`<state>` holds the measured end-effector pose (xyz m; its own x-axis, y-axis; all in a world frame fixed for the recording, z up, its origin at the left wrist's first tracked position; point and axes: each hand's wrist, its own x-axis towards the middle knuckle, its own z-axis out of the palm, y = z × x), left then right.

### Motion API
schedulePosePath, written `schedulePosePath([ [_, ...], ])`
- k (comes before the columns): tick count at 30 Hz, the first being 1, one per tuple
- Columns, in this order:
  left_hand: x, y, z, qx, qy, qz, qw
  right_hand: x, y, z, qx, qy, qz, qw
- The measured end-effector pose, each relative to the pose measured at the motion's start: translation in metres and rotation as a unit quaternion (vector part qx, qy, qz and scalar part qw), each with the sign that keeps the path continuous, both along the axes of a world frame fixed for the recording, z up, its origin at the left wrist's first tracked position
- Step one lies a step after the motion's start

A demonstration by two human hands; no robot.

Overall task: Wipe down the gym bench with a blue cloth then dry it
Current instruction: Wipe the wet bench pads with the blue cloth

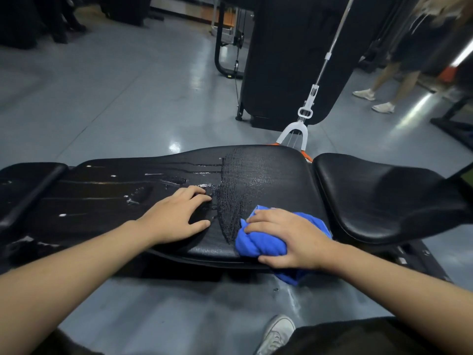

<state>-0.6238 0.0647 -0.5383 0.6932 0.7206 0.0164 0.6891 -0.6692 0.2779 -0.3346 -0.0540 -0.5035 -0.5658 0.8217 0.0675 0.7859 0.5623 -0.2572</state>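
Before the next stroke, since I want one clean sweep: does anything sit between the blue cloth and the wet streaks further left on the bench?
Yes. The left hand rests flat on the bench, directly left of the blue cloth gripped by the right hand.

I see the black gym bench running across the view, its long pad streaked with water. My right hand grips a bunched blue cloth at the bench's near edge, with part of the cloth hanging below that edge. My left hand rests on the pad just left of the cloth, fingers spread and lightly bent. Behind the bench a white mop leans against a dark machine. Below the bench, my white shoe stands on the grey floor.
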Motion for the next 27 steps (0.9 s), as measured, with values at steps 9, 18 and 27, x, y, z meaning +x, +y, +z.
schedulePosePath([
  [9,-0.006,-0.001,-0.002,-0.006,0.005,-0.002,1.0,0.033,0.055,0.011,0.017,0.01,-0.092,0.996],
  [18,-0.01,-0.003,-0.001,-0.003,0.006,-0.009,1.0,0.03,0.033,0.002,0.038,0.024,-0.082,0.996],
  [27,-0.013,-0.002,-0.003,0.001,-0.007,-0.007,1.0,-0.015,0.013,-0.004,0.004,-0.009,0.023,1.0],
])
